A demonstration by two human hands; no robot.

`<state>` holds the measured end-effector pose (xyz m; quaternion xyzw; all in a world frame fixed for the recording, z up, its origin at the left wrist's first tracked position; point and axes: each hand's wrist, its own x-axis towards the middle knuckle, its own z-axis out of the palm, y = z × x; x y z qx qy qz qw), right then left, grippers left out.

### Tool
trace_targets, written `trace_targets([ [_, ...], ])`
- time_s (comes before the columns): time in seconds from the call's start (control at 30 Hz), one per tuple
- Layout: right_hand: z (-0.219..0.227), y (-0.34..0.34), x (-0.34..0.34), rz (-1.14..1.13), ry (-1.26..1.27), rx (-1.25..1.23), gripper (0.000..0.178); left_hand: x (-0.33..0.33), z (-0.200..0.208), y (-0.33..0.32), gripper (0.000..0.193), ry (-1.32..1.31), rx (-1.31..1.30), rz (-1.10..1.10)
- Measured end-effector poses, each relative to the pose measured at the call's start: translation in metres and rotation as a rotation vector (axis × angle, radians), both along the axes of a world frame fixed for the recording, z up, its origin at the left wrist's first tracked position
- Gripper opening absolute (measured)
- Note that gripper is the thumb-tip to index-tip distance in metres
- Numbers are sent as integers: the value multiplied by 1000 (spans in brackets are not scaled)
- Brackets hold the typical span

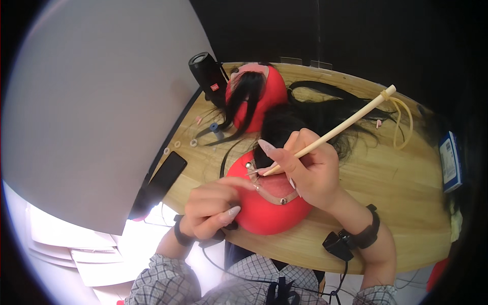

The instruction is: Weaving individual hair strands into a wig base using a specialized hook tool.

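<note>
A red dome-shaped wig block (264, 216) rests on the wooden table (401, 188) in front of me, with a lace wig base pinned on top and long black hair (325, 119) trailing behind it. My left hand (213, 208) presses against the block's left side, fingers curled on the lace edge. My right hand (310, 170) grips a long pale wooden ventilating tool (345, 124), its tip touching the lace near the hairline. A yellowish loop hangs from the tool's far end. Both wrists wear black bands.
A second red block (269, 94) with black hair stands farther back. A black cylinder (207, 73), a dark phone (165, 175), a small blue spool (214, 127) and little rings lie at the left. A blue-and-white box (450, 160) sits at the right edge. A grey wall rises on the left.
</note>
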<state>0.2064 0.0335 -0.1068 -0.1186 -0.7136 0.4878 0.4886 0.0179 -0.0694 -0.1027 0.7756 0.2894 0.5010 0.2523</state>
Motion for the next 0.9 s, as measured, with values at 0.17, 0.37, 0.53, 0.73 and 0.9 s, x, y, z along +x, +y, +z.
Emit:
trace_targets([
  [0.17,0,-3,-9,67,160,-204,21,-9,-4,-3,25,-32,85,106],
  [0.37,7,-1,-8,141,189,-188,16,-18,-7,-7,25,-38,72,177],
  [0.53,10,-3,-10,207,129,-212,15,-26,-13,-11,25,-30,68,223],
  [0.73,22,-7,-9,166,83,-211,14,-32,-16,-12,24,12,103,226],
  [0.9,21,-8,-8,134,47,-241,13,-33,-15,-14,20,26,130,213],
])
